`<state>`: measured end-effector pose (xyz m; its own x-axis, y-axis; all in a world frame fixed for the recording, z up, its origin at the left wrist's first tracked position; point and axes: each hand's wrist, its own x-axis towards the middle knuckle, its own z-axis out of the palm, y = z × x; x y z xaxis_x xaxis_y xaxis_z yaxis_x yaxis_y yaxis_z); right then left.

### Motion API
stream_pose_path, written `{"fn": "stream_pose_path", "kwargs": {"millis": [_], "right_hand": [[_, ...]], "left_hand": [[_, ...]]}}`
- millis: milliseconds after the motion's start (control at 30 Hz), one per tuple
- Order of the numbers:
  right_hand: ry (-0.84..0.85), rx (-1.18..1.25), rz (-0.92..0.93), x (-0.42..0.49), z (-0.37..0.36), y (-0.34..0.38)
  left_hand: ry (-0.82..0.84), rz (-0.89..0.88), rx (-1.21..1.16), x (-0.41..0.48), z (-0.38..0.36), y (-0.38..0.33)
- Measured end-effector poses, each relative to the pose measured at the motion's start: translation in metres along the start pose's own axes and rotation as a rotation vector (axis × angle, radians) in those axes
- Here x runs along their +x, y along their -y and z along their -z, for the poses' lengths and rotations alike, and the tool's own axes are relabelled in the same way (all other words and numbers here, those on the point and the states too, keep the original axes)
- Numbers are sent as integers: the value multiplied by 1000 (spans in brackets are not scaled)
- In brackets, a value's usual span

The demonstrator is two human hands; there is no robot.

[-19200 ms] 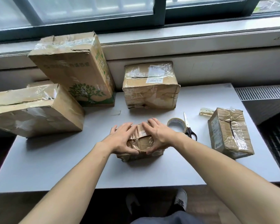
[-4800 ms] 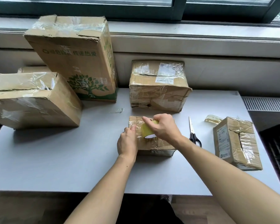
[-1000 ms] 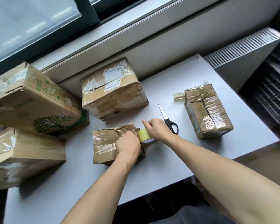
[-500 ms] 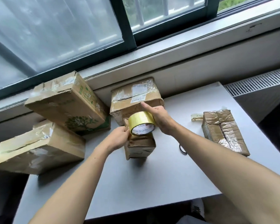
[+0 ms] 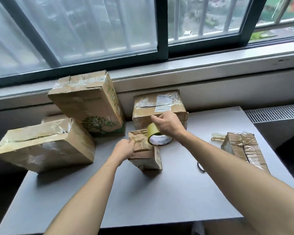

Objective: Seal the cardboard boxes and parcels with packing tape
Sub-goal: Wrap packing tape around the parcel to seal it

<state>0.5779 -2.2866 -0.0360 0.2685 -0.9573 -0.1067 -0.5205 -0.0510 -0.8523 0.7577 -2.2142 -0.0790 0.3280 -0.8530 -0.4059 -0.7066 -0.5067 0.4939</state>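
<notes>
A grey table (image 5: 143, 192) stands below a dark-framed window (image 5: 162, 28) and pale sill (image 5: 210, 65), with a radiator (image 5: 275, 112) to its right. Near the table's middle a small parcel (image 5: 144, 153) stands on end. The left hand (image 5: 124, 148) grips its left edge with curled fingers. The right hand (image 5: 168, 123) pinches the tape roll (image 5: 157, 139) at the parcel's upper right.

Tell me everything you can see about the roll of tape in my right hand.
The yellowish roll of packing tape has a white inner core printed with dark letters, partly readable as MADE. It is tilted on edge, its core opening facing the camera, against the upper right of the small crumpled brown cardboard parcel. The right hand grips it from above.
</notes>
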Motion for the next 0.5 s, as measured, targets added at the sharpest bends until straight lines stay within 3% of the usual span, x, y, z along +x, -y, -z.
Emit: {"fn": "stream_pose_path", "kwargs": {"millis": [200,500], "right_hand": [[-35,-363,-29,-12,7,-16],[-49,-262,-93,-26,-39,-65]], "left_hand": [[-19,52,-6,5,-2,7],[-16,48,-6,2,-3,7]]}}
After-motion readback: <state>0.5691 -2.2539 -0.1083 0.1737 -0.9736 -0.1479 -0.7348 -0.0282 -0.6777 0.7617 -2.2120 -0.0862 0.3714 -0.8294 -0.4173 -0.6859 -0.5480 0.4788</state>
